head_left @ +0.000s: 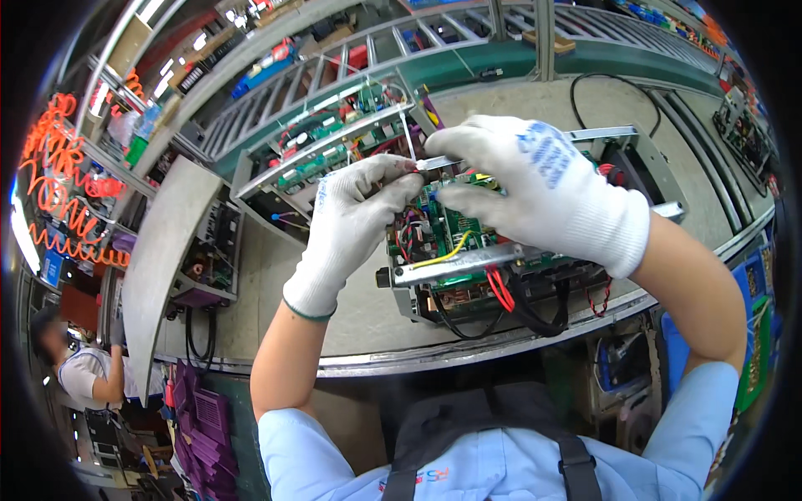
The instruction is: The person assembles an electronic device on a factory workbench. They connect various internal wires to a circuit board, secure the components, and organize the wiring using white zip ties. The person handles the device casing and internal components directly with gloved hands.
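An open metal chassis (422, 271) with green circuit boards (455, 219) and coloured wires lies on the bench before me. Over its far left corner, my left hand (347, 213), in a white glove, pinches a thin white strip (409, 136), possibly a cable tie, standing up from the fingertips. My right hand (543, 188), gloved too, reaches over the boards from the right. Its fingers curl toward the left fingertips, beside a short pale piece (436, 163); what they grip is hidden. A yellow wire (443, 255) crosses the near rail, and red wires (499, 288) hang over the front.
Another open chassis (288, 167) stands behind on the left, and one more unit (209, 255) sits beside a leaning grey panel (163, 250). A roller conveyor (384, 46) runs along the back. Blue bins (748, 280) are at the right; a person (92, 371) is at far left.
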The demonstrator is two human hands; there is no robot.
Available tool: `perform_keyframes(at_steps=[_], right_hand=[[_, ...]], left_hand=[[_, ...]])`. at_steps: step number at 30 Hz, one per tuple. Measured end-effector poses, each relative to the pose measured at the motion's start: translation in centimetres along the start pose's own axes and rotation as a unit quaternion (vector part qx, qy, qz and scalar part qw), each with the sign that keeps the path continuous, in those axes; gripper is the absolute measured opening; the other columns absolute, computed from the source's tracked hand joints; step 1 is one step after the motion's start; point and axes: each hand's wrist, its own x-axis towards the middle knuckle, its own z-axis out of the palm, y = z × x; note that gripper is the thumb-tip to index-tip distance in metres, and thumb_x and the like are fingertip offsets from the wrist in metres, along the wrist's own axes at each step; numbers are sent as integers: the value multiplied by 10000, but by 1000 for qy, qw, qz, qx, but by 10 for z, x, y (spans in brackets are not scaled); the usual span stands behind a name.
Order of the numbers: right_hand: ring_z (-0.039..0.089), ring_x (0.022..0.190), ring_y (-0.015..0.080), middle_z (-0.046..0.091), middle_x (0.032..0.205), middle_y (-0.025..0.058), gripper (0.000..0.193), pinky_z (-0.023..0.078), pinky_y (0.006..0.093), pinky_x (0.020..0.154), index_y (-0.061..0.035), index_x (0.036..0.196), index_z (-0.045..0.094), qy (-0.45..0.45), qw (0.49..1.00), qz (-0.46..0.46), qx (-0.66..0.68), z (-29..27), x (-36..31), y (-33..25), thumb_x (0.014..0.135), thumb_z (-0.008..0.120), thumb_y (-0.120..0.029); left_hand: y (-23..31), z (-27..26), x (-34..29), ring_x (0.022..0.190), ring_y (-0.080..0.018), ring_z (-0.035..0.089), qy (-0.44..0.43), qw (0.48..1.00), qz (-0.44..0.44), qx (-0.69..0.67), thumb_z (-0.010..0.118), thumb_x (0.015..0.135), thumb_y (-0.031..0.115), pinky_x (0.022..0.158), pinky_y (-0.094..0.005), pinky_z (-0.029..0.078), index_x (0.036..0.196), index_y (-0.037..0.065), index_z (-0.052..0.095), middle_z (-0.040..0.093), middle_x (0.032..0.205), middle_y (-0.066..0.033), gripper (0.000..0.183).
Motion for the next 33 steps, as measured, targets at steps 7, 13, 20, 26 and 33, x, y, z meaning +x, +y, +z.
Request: perform_keyframes(at_steps=[7,13,20,26,33], right_hand=[[635,814,363,639,808,175,188,497,447,691,-34,894,595,-139,970,148,133,-1,42,10,904,541,-214],[582,629,134,554,669,62,204,444,292,574,13,892,564,-190,887,306,291,1,36,9,946,567,-184],[505,470,53,604,733,17,202,385,191,369,-43,898,617,-200,657,480,546,7,21,5,932,561,-234],[540,574,54,609,771,8,231,425,204,468,-13,1013,632,-123,724,454,504,-36,11,-12,947,530,-210],[611,971,166,662,1036,83,340,473,300,893,20,1234,566,-130,755,373,524,-40,-93,-57,976,529,-199]], left_hand=[[22,-9,-1,708,-67,587,-66,989,-125,-33,665,863,110,645,-237,486,1010,-1,677,651,830,-25,184],[43,-11,2,595,-38,537,-86,968,-234,20,657,850,113,515,-214,433,1071,9,652,635,826,-19,245],[26,-5,-11,763,-115,562,-40,997,-7,59,667,824,-13,697,-258,461,961,13,690,607,837,-28,141],[54,-13,-2,807,-275,603,-130,947,30,293,678,791,76,719,-367,483,880,54,699,611,842,-99,94],[70,4,0,947,-263,543,-179,860,63,473,716,743,146,800,-416,419,849,104,705,555,976,-62,114]])
